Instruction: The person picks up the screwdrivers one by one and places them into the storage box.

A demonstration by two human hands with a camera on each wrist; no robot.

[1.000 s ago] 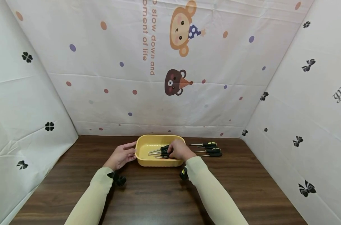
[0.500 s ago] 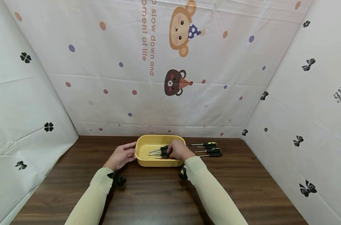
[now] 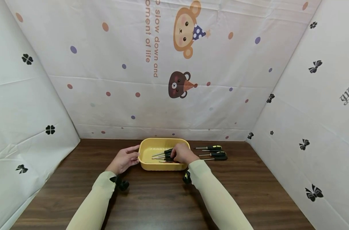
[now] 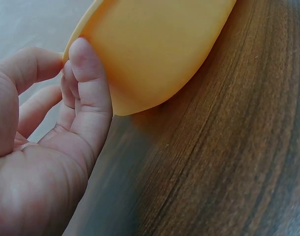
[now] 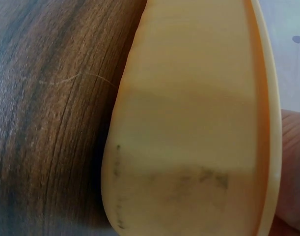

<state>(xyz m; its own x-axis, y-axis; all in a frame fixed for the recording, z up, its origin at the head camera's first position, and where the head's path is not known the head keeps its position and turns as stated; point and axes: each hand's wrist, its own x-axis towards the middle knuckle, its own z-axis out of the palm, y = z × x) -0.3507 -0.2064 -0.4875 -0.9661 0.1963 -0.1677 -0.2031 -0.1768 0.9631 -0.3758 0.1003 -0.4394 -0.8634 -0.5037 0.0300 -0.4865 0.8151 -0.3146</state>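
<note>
A yellow plastic tray stands at the back of the table, with several screwdrivers lying in it, shafts to the left. The left hand is at the tray's left end. In the left wrist view its fingertips rest against the rim and outer wall. The right hand reaches over the right end into the tray. Its bent fingers grip a dark screwdriver handle, most of which the hand hides. In the right wrist view the tray's outer wall blocks the fingers.
More screwdrivers with black and yellow handles lie on the table right of the tray. The brown wooden table meets a printed cloth backdrop close behind the tray. Cloth walls rise on both sides.
The right hand has shifted very slightly left within the tray, and a screwdriver shaft under it has slid a little. The left hand and tray stay where they were.
</note>
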